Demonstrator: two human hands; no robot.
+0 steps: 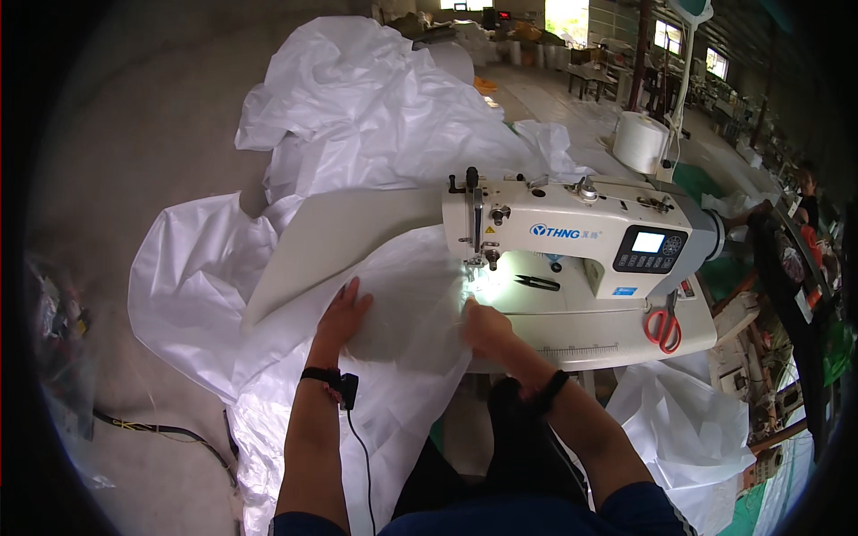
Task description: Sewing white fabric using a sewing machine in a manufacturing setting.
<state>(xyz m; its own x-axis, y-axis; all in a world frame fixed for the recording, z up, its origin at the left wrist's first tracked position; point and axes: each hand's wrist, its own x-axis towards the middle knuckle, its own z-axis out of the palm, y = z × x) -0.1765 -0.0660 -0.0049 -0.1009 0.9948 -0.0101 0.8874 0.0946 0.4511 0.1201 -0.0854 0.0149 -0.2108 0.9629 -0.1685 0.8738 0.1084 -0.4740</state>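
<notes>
A thin white sheet [402,286] lies across the sewing table and under the needle end of a white sewing machine [572,223]. My left hand [344,313] rests flat on the sheet, left of the needle, with its fingers apart. Close in front of the lit needle area, my right hand [487,329] is closed on the sheet's right edge; its fingertips are partly hidden. Black thread snips [537,283] lie on the machine bed, right of the needle. Red-handled scissors [663,329] sit at the table's right end.
Bunched white sheeting [357,98] is heaped behind the table and hangs over its left side. A large white thread cone [640,141] stands behind the machine. More white sheeting [684,420] hangs at the lower right. A black cable [170,431] runs along the floor.
</notes>
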